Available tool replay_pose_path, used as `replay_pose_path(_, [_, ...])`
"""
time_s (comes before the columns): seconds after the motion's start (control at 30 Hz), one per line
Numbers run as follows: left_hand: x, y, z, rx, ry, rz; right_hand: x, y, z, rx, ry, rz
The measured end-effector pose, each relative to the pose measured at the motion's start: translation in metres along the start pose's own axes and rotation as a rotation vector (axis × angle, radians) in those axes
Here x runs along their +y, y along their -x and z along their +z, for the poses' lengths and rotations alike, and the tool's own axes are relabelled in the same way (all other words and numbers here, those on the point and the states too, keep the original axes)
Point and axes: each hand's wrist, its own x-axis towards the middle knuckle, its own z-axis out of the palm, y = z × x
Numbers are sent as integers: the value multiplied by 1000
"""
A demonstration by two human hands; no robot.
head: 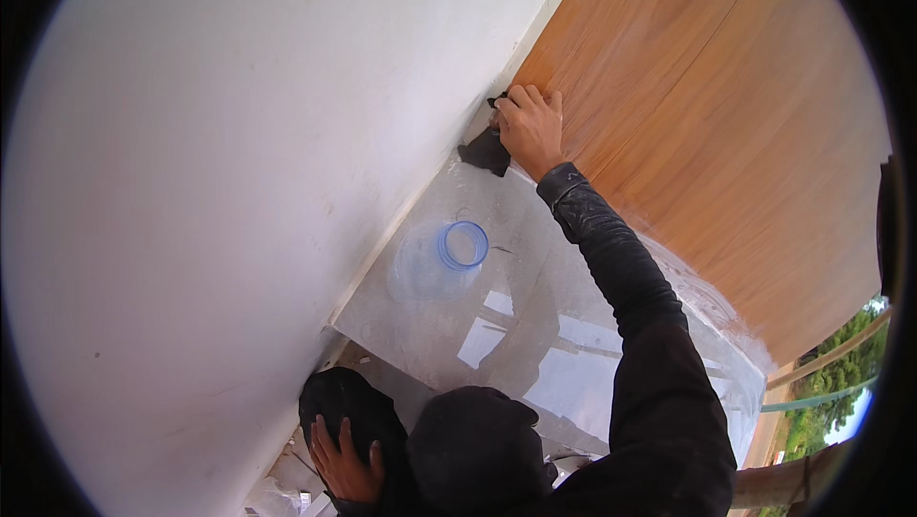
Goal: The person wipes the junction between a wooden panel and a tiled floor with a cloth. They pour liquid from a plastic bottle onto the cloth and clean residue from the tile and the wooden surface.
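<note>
My right hand [531, 123] grips a black cloth [487, 152] at the corner where the white wall meets the wood-grain panel. The cloth hangs below the fingers, and a small piece of it pokes out beside the fingertips. Fingers spread, my left hand [345, 456] lies on a knee in black fabric [351, 395] at the bottom left. Between the arms stands an open, clear plastic container [430, 270] with a blue-tinted rim, on a glossy grey slab [401, 324].
A smooth white wall [215, 159] fills the left side. The wood-grain panel [702, 145] rises at the right, with whitish smears along its lower edge. Loose debris and clear plastic [276, 499] lie near the bottom left. Poles [824, 356] and greenery show at the far right.
</note>
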Motion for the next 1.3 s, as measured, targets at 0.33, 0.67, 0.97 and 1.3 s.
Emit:
replay_pose_path(0.33, [-1,-2,-5,71,15,99,26,-29,-8,141,52,32])
replay_pose_path(0.67, [-1,-2,-7,60,-29,118,37,-43,-21,237,56,54])
replay_pose_path(0.97, [0,2,1,27,-3,36,13,-7,-12,118,-16,14])
replay_pose_path(1.3, [-3,3,-2,2,-36,3,-19,26,6,-16,-56,-8])
